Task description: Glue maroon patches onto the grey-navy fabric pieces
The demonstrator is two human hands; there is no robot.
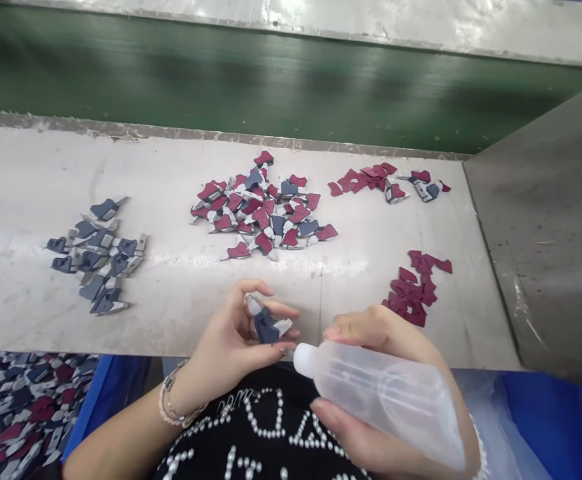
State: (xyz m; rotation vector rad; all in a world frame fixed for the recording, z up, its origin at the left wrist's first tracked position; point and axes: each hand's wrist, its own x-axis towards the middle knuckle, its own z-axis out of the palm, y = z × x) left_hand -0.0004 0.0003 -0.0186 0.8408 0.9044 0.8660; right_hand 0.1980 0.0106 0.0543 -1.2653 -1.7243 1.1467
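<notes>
Between the fingers and thumb of my left hand point(235, 333) is a small blue-grey and white plastic part point(265, 327). My right hand point(371, 327) wraps round a translucent squeeze bottle point(385, 393), which lies tilted with its white cap end towards the part. The bottle's tip comes close to my left thumb; whether it touches the part I cannot tell. Just beyond my hands lies a pile of parts with dark red pieces on them point(261, 213). Loose dark red flat pieces point(413, 290) lie to the right of my right hand.
More blue-grey parts point(95, 253) lie at the left of the pale worktop point(171, 327). Further red pieces point(363, 179) and a few parts point(425, 185) sit at the back right. A blue bin point(88, 407) full of parts stands lower left. A metal panel point(551, 233) bounds the right.
</notes>
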